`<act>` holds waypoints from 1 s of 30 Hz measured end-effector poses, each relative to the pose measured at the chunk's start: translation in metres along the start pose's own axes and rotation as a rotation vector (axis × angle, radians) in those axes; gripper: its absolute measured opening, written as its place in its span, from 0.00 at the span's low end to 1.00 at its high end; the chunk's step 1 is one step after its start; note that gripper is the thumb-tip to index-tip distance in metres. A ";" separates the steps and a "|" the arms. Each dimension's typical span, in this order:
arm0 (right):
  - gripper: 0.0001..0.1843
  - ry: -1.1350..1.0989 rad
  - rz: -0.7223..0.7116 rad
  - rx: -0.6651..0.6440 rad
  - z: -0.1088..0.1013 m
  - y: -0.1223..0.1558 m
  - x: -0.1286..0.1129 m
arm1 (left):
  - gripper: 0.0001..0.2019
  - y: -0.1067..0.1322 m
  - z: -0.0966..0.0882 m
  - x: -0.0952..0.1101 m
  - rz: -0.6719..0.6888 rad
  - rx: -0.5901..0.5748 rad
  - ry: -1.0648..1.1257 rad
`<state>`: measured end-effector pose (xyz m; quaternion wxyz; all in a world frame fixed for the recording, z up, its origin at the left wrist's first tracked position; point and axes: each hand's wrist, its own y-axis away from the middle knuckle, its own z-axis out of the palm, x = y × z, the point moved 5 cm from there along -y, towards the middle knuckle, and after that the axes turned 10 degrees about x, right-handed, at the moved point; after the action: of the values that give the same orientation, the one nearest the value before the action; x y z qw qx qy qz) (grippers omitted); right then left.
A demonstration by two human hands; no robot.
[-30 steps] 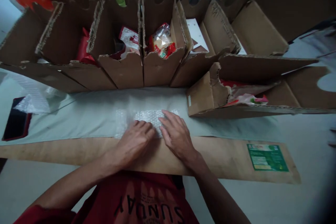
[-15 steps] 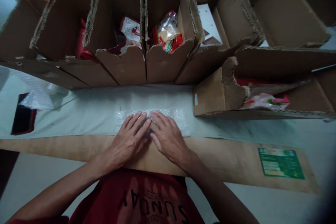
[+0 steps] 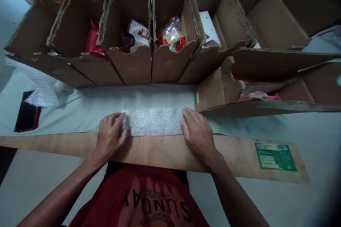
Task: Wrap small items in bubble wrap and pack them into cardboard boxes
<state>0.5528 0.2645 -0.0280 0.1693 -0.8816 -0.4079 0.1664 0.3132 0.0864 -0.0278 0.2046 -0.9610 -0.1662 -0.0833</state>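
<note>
A strip of bubble wrap (image 3: 153,121) lies flat on the pale sheet (image 3: 87,110) in front of me. My left hand (image 3: 109,137) rests flat on its left end, fingers stretched out. My right hand (image 3: 197,134) presses flat on its right end, fingers also extended. Both palms lie partly on the long brown cardboard strip (image 3: 160,152) along the near edge. Neither hand grips anything.
A row of open cardboard bins (image 3: 130,67) stands behind, holding red and white snack packets (image 3: 170,37). A tipped box (image 3: 213,92) lies at right. A dark phone (image 3: 26,115) and loose plastic wrap (image 3: 42,94) sit at left. A green label (image 3: 275,156) marks the cardboard strip.
My hands were together at the middle of the bubble wrap; they have slid apart to its two ends, leaving it spread flat.
</note>
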 end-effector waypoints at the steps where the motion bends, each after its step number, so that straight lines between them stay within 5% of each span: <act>1: 0.21 0.010 0.013 -0.023 0.009 -0.008 -0.002 | 0.20 -0.001 0.002 -0.004 -0.046 -0.009 -0.050; 5: 0.14 -0.059 0.053 -0.074 0.028 -0.025 -0.003 | 0.11 -0.005 0.008 -0.004 -0.120 0.000 -0.056; 10: 0.06 -0.398 0.255 0.000 -0.009 0.007 -0.004 | 0.04 -0.012 -0.016 0.001 -0.190 0.089 0.210; 14: 0.26 -0.726 0.574 -0.028 -0.032 0.058 -0.019 | 0.09 -0.052 -0.027 0.011 -0.134 0.079 0.336; 17: 0.41 -0.970 0.791 -0.138 -0.022 0.090 -0.043 | 0.22 -0.096 -0.004 0.033 0.031 -0.002 0.278; 20: 0.41 -1.044 0.911 -0.144 -0.009 0.107 -0.059 | 0.33 -0.113 0.025 0.047 0.125 -0.049 0.205; 23: 0.28 -1.013 0.815 -0.176 -0.007 0.106 -0.065 | 0.32 -0.082 0.024 0.050 0.253 -0.021 0.280; 26: 0.16 -0.994 0.688 -0.221 -0.013 0.097 -0.065 | 0.32 -0.017 0.002 0.047 0.365 -0.131 0.427; 30: 0.13 -1.146 0.835 -0.294 -0.014 0.093 -0.063 | 0.36 0.051 -0.018 0.050 0.381 -0.272 0.458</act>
<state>0.5818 0.1563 -0.0459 -0.2690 -0.7519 -0.0797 0.5966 0.3765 0.0492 -0.0190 0.1181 -0.9497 0.0796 -0.2788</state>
